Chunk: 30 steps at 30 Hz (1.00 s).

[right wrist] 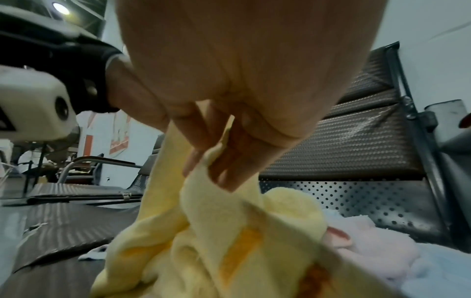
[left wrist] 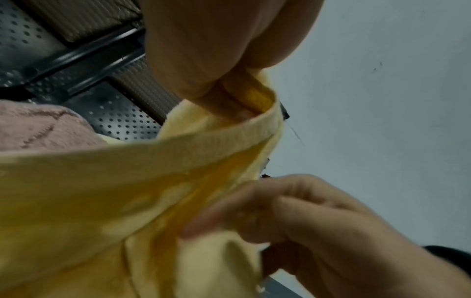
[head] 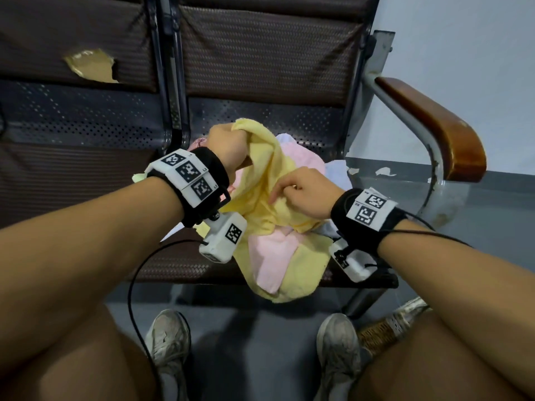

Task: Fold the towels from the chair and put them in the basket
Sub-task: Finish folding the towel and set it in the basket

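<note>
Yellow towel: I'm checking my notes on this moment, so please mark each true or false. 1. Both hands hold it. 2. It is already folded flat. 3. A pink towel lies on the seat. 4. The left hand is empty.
1. True: the left hand and right hand both grip the yellow towel.
2. False: it hangs crumpled between the hands.
3. True: a pink towel lies on the chair seat.
4. False: it grips the towel's edge.

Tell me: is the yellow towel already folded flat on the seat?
No, the yellow towel is bunched, with the left hand and right hand lifting it.
</note>
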{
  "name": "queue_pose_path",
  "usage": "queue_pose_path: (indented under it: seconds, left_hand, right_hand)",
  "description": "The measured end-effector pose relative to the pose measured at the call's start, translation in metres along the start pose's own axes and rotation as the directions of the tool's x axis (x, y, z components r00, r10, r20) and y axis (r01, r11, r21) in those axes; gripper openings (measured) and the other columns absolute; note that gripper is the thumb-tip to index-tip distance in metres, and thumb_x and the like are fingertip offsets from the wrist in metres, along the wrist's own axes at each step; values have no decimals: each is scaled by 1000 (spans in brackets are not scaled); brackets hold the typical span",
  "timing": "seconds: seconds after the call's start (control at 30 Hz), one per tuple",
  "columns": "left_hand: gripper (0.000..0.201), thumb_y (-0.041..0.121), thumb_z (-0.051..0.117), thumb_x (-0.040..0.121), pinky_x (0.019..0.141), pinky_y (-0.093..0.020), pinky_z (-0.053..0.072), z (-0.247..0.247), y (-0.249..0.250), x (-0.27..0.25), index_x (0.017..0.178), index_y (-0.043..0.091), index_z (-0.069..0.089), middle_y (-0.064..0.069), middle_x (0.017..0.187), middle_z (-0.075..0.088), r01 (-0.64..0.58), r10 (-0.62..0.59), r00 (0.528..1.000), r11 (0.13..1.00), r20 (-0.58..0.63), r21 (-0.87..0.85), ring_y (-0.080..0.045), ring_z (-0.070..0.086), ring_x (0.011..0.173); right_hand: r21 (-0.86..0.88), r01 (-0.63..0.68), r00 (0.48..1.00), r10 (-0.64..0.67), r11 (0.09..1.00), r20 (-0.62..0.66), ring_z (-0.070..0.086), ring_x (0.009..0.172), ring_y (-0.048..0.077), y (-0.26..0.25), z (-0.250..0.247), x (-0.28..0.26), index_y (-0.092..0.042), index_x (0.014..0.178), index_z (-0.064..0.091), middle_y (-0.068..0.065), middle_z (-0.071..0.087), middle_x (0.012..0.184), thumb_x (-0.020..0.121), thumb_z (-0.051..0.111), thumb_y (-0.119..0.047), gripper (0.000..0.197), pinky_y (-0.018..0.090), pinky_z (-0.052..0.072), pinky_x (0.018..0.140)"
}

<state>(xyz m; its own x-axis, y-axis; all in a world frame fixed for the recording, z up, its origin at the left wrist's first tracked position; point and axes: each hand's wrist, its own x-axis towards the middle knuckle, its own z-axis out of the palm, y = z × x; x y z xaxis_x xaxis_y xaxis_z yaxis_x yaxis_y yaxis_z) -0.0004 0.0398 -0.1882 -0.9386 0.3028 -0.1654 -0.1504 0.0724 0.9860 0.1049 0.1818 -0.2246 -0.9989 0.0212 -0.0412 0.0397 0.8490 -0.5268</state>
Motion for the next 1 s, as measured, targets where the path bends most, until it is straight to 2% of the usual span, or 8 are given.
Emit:
queue_pose_path:
  seconds: [0.13, 0.37, 0.5, 0.6, 0.7, 0.8, 0.87, 1.0]
  left_hand:
    - [21, -4, 43, 96, 54, -25, 55, 18, 1, -14, 106, -1, 61, -15, 90, 61, -8, 21, 992, 994, 123, -107, -22, 61, 74]
    - [27, -6, 44, 96, 78, -39, 62, 10, 1, 1, 120, -6, 56, -26, 119, 65, -43, 52, 998, 980, 43, -197, -38, 68, 105]
    - [24, -8, 39, 95, 56, -31, 60, -9, -2, 18, 110, -5, 57, -27, 100, 69, -46, 31, 998, 967, -63, -251, -35, 73, 78]
    - [33, -4, 38, 96, 52, -30, 57, -14, -2, 25, 127, 0, 48, -19, 84, 69, -67, 41, 995, 954, -94, -292, -29, 73, 66]
    - [32, 4, 39, 97, 49, -24, 54, -16, -2, 30, 120, 10, 60, -9, 92, 66, -137, 104, 980, 970, -170, -199, -18, 71, 62]
    - [34, 7, 41, 96, 49, -22, 51, -26, -7, 37, 105, 14, 72, -6, 85, 67, -171, 143, 967, 978, -211, -118, -17, 65, 66]
    - [34, 3, 43, 94, 51, -22, 52, -33, -12, 42, 101, 17, 73, -8, 87, 67, -151, 129, 970, 984, -208, -95, -17, 65, 70]
    - [24, -5, 57, 89, 58, -22, 57, -42, -23, 48, 96, 10, 73, -7, 78, 68, -80, 72, 989, 995, -132, -57, -12, 66, 58]
  right_hand:
    - [159, -134, 986, 148, 978, -79, 57, 57, 2, -10, 16, 12, -25, 68, 65, -13, 64, 57, 83, 64, -60, 38, 21, 47, 57]
    - [418, -178, 905, 315, 891, -287, 56, 79, 26, 1, 3, 26, -2, 84, 64, 11, 61, 81, 96, 47, -12, 23, 37, 47, 74]
    - [530, -39, 796, 347, 847, -497, 46, 54, 1, 8, -19, 19, -18, 69, 65, -12, 53, 60, 96, 54, -20, 29, 21, 37, 54]
    - [380, 7, 708, 264, 925, -655, 56, 69, 6, 15, -29, 17, -27, 77, 72, -13, 64, 71, 89, 65, -30, 15, 26, 47, 66]
    - [39, -80, 804, 88, 996, -588, 58, 86, 18, 27, -29, 13, -21, 99, 77, 1, 68, 94, 85, 72, -26, 16, 30, 45, 81]
    - [-187, -193, 970, 159, 963, -181, 60, 83, 23, 44, -19, 4, -14, 96, 76, 5, 70, 88, 88, 69, -27, 17, 28, 45, 75]
    - [-181, -246, 969, 238, 952, -62, 52, 69, 26, 56, -13, -1, -4, 78, 69, 8, 59, 67, 93, 63, -28, 29, 30, 40, 60]
    - [-94, -268, 935, 236, 959, -264, 45, 55, 17, 68, -20, -2, -22, 66, 65, 0, 49, 55, 97, 60, -35, 34, 29, 31, 54]
